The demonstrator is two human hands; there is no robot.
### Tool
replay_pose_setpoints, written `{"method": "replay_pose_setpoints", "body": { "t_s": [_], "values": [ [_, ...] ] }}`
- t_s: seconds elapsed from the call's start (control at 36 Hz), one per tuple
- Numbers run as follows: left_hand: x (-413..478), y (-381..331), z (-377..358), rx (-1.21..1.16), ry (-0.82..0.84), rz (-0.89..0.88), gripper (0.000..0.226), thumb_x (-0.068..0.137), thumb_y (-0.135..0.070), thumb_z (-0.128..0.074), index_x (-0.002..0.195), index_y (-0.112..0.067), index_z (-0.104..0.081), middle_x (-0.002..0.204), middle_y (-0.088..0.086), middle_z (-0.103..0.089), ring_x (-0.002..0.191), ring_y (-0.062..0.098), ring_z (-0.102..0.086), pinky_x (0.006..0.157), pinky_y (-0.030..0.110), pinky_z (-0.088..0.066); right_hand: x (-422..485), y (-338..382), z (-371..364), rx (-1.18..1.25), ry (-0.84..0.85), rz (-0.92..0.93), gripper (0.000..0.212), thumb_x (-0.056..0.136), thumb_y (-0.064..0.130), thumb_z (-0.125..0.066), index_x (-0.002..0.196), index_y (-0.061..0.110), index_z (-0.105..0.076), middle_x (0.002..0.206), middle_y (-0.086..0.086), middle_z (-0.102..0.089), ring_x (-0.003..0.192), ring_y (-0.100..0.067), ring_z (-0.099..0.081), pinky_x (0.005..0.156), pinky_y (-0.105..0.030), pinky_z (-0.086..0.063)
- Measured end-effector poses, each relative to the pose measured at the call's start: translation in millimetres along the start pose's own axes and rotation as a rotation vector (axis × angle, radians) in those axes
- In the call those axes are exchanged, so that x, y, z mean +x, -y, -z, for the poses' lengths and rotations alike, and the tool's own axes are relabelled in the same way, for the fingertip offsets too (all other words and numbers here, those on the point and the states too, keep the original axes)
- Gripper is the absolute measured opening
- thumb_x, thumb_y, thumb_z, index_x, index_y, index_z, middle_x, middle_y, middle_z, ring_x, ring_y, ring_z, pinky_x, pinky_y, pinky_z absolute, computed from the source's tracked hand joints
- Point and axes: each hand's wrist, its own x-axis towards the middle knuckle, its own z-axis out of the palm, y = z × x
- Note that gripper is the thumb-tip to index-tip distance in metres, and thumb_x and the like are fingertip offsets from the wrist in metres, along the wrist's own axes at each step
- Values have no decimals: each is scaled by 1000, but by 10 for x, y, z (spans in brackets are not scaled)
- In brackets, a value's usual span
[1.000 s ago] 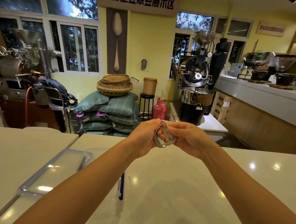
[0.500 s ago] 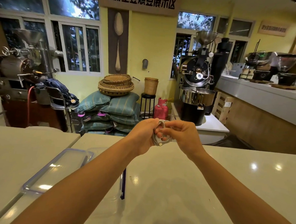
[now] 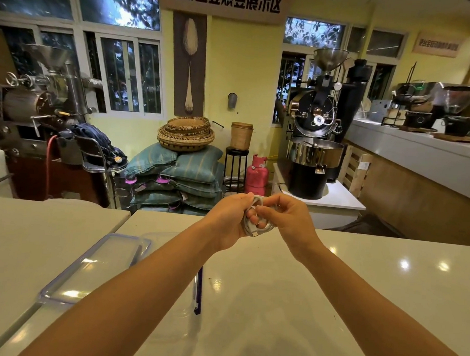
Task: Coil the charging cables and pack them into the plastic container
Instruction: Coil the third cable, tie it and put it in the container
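Observation:
A small coil of white charging cable (image 3: 259,228) hangs between both hands above the far part of the white table (image 3: 290,289), its plug end pointing down. My left hand (image 3: 227,221) grips the coil's left side. My right hand (image 3: 287,220) pinches its top right with thumb and forefinger. The clear plastic container (image 3: 186,311) stands on the table under my left forearm, mostly hidden by it. Its clear lid (image 3: 93,269) with a bluish rim lies flat to the left.
A seam splits the table from a second white table (image 3: 34,235) on the left. Beyond the far edge stand stacked green sacks (image 3: 179,180), a pink gas bottle (image 3: 257,175) and a coffee roaster (image 3: 316,144). A grey counter (image 3: 420,157) runs along the right.
Both hands stay on the cable coil; the right hand has shifted its fingers around the coil's top. The view has drifted slightly.

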Motion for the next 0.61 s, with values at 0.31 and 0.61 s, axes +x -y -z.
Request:
{"method": "replay_pose_setpoints", "body": {
  "t_s": [0.31, 0.61],
  "values": [
    [-7, -99, 53, 68, 65, -78, 26, 97, -16, -35, 81, -12, -55, 44, -8, -45, 41, 3, -44, 53, 20, -47, -42, -72, -172, -201, -261, 254, 23, 81, 5, -63, 85, 25, -54, 77, 4, -60, 70, -2, -57, 65, -6, -46],
    [-31, -105, 200, 174, 29, -101, 28, 97, -20, -36, 79, -11, -56, 53, -3, -38, 38, 2, -43, 46, 17, -47, -21, -81, -254, -568, -215, 301, 22, 83, 11, -59, 104, 6, -54, 90, -12, -64, 77, -22, -58, 66, -33, -50]
  ]
}}
